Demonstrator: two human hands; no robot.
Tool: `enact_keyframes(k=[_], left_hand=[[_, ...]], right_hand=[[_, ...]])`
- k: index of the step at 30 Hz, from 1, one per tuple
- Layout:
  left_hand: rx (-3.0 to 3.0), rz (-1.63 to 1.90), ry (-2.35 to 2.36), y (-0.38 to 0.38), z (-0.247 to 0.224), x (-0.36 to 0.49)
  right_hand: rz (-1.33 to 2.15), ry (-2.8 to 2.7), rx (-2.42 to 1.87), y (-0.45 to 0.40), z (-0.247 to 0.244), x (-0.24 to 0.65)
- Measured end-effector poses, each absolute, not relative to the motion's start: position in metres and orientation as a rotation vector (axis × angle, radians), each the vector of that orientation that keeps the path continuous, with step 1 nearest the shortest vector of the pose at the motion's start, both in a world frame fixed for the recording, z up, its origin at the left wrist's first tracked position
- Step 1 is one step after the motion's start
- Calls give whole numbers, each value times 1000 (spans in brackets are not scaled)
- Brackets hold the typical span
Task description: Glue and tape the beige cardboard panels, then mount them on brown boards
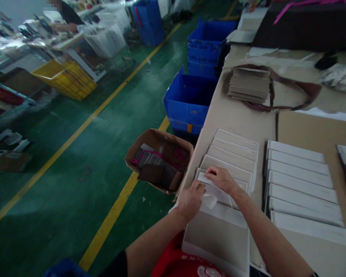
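Note:
Pale, flat panels with white edge bands (233,156) lie overlapped like steps in a row on the table. Over the near part of this row, my left hand (192,201) is closed, with a curled white paper strip (210,201) hanging from it. My right hand (220,179) is just beside it, fingertips pinched at the white band of one panel; what they grip, if anything, is too small to make out. The nearest panel (216,234) shows its broad grey face below my hands, by the table's front edge.
Another overlapped panel row (302,181) lies to the right. Farther back sits a stack of grey-brown boards (249,84) with a brown strap (302,102). Left of the table stand a filled cardboard box (134,150) and blue bins (187,96). A person (70,17) is at the far left.

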State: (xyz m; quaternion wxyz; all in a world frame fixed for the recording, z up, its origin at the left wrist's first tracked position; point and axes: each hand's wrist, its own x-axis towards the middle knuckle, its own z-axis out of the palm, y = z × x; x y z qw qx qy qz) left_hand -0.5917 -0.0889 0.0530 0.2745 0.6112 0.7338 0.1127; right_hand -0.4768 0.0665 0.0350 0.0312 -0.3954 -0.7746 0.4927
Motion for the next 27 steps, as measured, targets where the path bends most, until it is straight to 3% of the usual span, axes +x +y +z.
enact_keyframes(k=[5,27], left_hand=[[1683,48,1988,-85,42,-591],[1803,-58,1975,-75,49,-595]], right_hand=[[1374,-2511,-1192,68,30,-484],[1023,-2850,-1203,70,33,-490]])
